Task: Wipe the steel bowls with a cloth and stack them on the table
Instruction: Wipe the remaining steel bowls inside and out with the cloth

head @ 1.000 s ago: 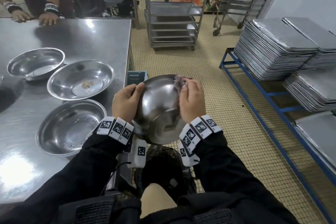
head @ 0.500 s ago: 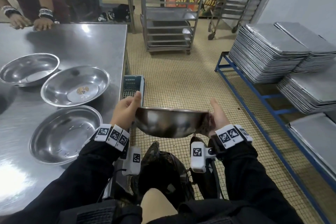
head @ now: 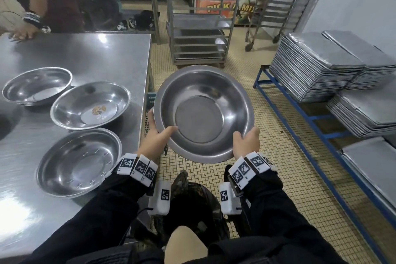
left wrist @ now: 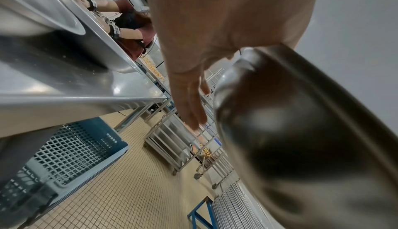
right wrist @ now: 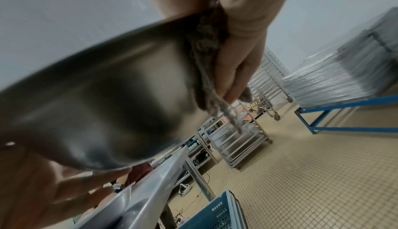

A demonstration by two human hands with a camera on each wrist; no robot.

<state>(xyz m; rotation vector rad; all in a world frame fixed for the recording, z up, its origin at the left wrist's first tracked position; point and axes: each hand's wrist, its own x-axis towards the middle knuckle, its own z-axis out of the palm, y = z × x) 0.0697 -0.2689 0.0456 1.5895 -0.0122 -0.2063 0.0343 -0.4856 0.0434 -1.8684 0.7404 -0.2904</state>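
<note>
The person holds a steel bowl (head: pixel 203 113) out over the tiled floor, just off the edge of the steel table (head: pixel 85 58), its open side tipped up toward them. The left hand (head: pixel 157 137) grips the rim on the near left: the thumb lies inside the bowl, pointing toward its flat bottom, and the fingers (left wrist: pixel 189 100) run straight along the outer wall underneath, close together. The right hand (head: pixel 246 141) takes the rim on the near right, thumb hooked over the edge into the bowl, fingers (right wrist: pixel 232 72) stretched down the outside. Between those fingers and the bowl's wall sits a grey cloth (right wrist: pixel 206 45), bunched against the metal, a twisted strand of it trailing past the fingertips. So the bowl sits between the two hands, pinched at its rim by each.

To the left of the left hand, three more bowls rest apart on the table: a near one (head: pixel 78 162), a middle one (head: pixel 91 105) with a small sticker in its bottom, and a far one (head: pixel 37 85).
</note>
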